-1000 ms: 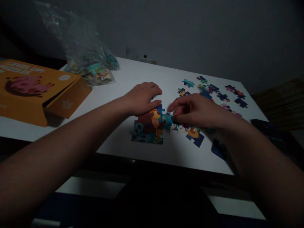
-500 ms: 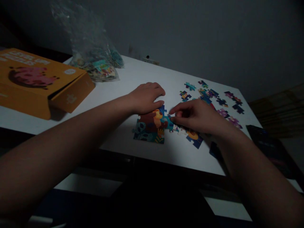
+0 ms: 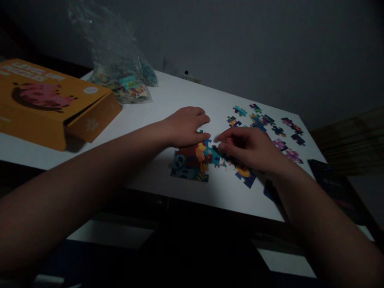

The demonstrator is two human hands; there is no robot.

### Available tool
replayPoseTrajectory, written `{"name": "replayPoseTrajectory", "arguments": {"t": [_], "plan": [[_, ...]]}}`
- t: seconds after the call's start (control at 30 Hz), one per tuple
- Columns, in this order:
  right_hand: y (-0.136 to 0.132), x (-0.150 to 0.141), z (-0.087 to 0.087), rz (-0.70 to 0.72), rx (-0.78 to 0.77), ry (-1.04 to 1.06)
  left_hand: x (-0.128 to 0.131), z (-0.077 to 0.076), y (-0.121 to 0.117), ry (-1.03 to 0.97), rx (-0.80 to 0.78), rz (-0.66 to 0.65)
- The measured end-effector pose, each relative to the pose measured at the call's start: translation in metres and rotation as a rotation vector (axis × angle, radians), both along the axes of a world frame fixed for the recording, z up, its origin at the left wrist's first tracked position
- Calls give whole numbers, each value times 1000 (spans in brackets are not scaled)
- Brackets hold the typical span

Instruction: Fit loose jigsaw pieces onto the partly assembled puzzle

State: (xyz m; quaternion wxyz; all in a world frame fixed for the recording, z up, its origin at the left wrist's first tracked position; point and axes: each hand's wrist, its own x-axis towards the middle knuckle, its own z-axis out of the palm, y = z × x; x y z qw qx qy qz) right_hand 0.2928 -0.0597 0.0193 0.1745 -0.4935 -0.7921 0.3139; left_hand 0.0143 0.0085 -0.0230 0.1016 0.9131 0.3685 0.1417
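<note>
An orange box [image 3: 51, 102] lies at the far left of the desk [image 3: 168, 100], its lid slightly ajar; what is inside cannot be seen. Right of the box, a clear plastic bag [image 3: 123, 76] holds loose puzzle pieces. Further right, the left hand [image 3: 187, 126] rests flat, fingers loosely spread, on the upper edge of the assembled puzzle section [image 3: 193, 160]. Just right of that section, the right hand [image 3: 250, 150] pinches narrowly with thumb and fingertips at its edge; whether a piece sits between them cannot be told. Beyond the right hand, loose pieces [image 3: 270, 124] lie scattered.
</note>
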Motion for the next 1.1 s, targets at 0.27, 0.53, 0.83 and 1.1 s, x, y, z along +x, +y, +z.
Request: {"name": "replayPoseTrajectory", "arguments": {"t": [0.27,0.53,0.83,1.1], "plan": [[8,23,7,266,36,-63,17,3,-33,65,-15,-205],[12,38,15,215,-52,-182,19,4,-34,131,-141,-185],[15,22,5,349,18,-163,10,-3,-19,80,-110,-240],[20,35,3,334,-1,-173,10,1,-18,121,-110,-203]]}}
